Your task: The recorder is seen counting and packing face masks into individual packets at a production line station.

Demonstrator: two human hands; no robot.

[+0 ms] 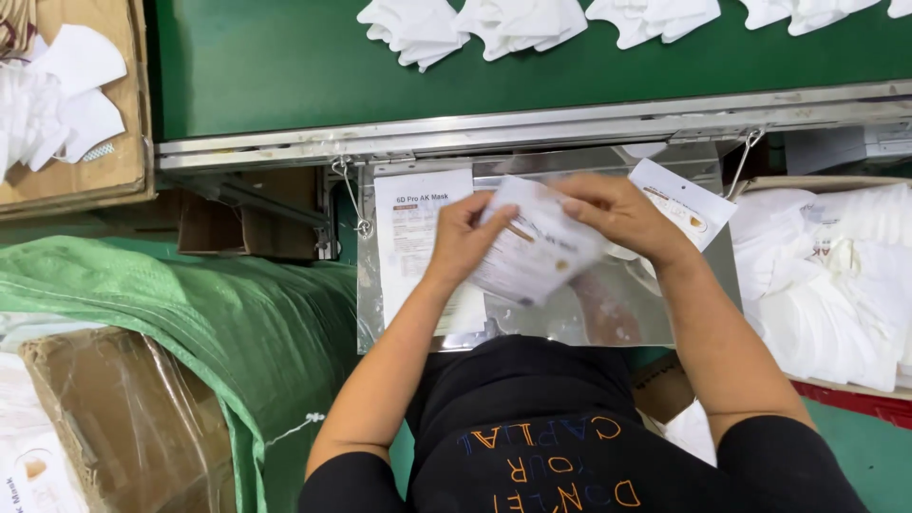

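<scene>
Both bare forearms rise from the lower edge of the frame and lean toward each other, meeting at the middle of the picture above a shiny metal tray. The left hand is bent back at the wrist, its fingers curled and pinched on the left edge of a flat clear packet with white contents. The right hand comes in from the right with the palm down, thumb and fingers closed on the packet's upper right corner. The packet is held tilted between the two hands, just above the tray and not resting on it.

On the left part of the tray lies a white printed sheet, partly covered by the left wrist. At the tray's upper right corner a second packet sticks out from behind the right hand. Along the top of the frame, a row of white masks lies on a green belt, cut off by the upper edge. A cardboard box with more masks sits at the upper left, a green woven sack fills the left middle, and a heap of white masks lies in a box at the right edge.

The fingertips under the packet are hidden, and what is inside it is blurred. The tray's lower edge is cut off by the person's dark shirt.
</scene>
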